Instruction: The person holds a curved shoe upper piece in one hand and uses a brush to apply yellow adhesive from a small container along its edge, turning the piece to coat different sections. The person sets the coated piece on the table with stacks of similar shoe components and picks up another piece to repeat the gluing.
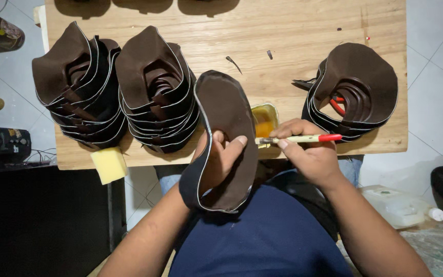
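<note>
The left hand [221, 154] is tucked inside a curved piece of dark brown leather [226, 118], gripping it over the near edge of the wooden table [293, 31]. It's matte, floppy, with a thin pale edge. The right hand [308, 154] pinches a thin brush [303, 138] with a red end, its tip just beside a small tin of amber glue [265, 123]. Stacks of similar leather pieces [155, 66] sit left and right, and a yellow sponge [108, 164] sits at the near left corner.

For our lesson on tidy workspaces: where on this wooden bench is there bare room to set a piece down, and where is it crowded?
Bare wood runs along the bench's far edge and down the middle, between the centre stack and right stack, apart from small scraps. The left is crowded: left stack touches the centre one. The near edge holds the glue tin, sponge and both hands.
</note>
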### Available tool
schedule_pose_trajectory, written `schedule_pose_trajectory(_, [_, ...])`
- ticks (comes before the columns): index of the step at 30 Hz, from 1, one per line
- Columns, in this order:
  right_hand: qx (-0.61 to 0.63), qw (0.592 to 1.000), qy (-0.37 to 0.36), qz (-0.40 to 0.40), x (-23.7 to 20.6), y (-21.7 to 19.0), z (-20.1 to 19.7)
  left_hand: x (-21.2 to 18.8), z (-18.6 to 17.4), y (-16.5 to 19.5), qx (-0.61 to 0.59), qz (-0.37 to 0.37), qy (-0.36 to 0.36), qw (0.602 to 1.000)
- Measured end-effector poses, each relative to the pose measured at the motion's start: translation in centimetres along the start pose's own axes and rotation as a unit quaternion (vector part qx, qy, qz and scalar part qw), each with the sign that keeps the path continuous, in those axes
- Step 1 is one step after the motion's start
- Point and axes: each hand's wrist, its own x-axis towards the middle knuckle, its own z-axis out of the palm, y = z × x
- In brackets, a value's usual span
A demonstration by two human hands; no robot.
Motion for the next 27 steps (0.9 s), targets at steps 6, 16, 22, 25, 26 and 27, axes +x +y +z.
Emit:
schedule_pose_trajectory(6, [0.123,0.987,0.1,0.021,-0.3,1.3,0.8,0.8,-0.4,1.8,-0.143,-0.096,-0.045,0.984])
schedule_pose_trajectory(16, [0.074,0.994,0.072,-0.044,-0.8,1.7,0.9,0.9,0.1,1.7,-0.142,-0.105,-0.026,0.984])
schedule_pose_trajectory(22, [0.015,0.999,0.004,-0.048,-0.5,1.3,0.5,1.0,-0.1,2.0,-0.173,-0.075,-0.01,0.982])
schedule_pose_trajectory(25, [0.048,0.998,0.0,-0.03,-0.9,1.6,0.5,1.1,-0.6,1.5,-0.141,-0.12,-0.017,0.983])
schedule_pose_trajectory(26, [0.06,0.998,0.008,-0.028,-0.9,1.8,0.5,1.2,-0.6,1.3,-0.129,-0.14,-0.024,0.981])
schedule_pose_trajectory(27, [0.047,0.998,0.031,-0.017,-0.9,1.9,0.4,1.2,-0.7,1.1,-0.118,-0.1,-0.049,0.987])
